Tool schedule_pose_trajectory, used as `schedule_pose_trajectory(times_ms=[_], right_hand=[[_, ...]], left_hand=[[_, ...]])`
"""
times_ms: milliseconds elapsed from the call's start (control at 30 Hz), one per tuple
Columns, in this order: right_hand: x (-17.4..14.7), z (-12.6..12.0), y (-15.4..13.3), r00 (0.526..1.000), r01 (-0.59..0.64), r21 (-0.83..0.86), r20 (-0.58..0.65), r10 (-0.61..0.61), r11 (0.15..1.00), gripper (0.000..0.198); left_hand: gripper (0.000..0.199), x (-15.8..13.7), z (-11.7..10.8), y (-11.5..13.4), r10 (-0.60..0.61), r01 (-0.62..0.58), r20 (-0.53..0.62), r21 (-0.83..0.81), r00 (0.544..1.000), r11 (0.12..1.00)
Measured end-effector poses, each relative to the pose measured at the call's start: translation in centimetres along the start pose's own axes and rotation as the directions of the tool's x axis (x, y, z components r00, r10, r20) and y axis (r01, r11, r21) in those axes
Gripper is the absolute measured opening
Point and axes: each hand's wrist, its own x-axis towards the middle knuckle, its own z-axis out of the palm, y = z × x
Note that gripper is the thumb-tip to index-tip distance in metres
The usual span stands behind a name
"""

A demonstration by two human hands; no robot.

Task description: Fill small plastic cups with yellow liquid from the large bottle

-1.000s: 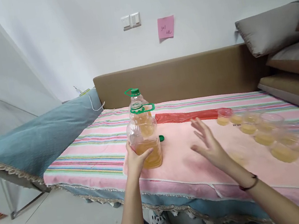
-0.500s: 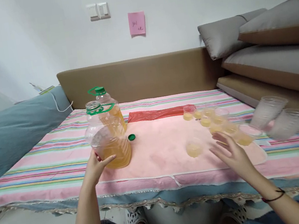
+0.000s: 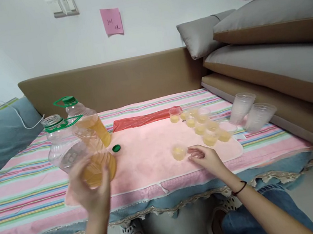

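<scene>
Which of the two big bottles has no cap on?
The nearer bottle, by the left hand: it is open at the top, while the farther bottle wears a green cap.

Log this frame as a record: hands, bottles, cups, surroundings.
left hand: blurred, thumb and fingers apart, before the open bottle; contact unclear
right hand: curled, beside a lone cup of yellow liquid; contact unclear
bottles: open one partly full; capped bottle behind it
loose cap: green, beside bottles
filled cups: clustered, past right hand
stacked cups: two stacks, far right
red plastic: behind mat
</scene>
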Motion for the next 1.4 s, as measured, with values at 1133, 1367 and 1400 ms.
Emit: schedule_pose_trajectory(times_ms=[1133,1367,1400], right_hand=[[0.2,-0.4,-4.3,0.979,0.014,-0.605,0.169,0.111,0.796,0.029],[0.7,-0.6,-4.3,0.978,-0.002,-0.611,0.164,0.129,0.792,0.034],[0.7,-0.7,-4.3,0.978,-0.006,-0.611,0.161,0.132,0.792,0.034]], left_hand=[[0.039,-4.9,29.8,7.0,-0.341,0.591,0.731,-0.105,0.591,0.800],[0.040,-5.7,32.9,6.4,-0.344,0.581,0.728,-0.090,0.593,0.809],[0.040,-5.8,33.1,6.3,-0.343,0.576,0.726,-0.090,0.596,0.812]])
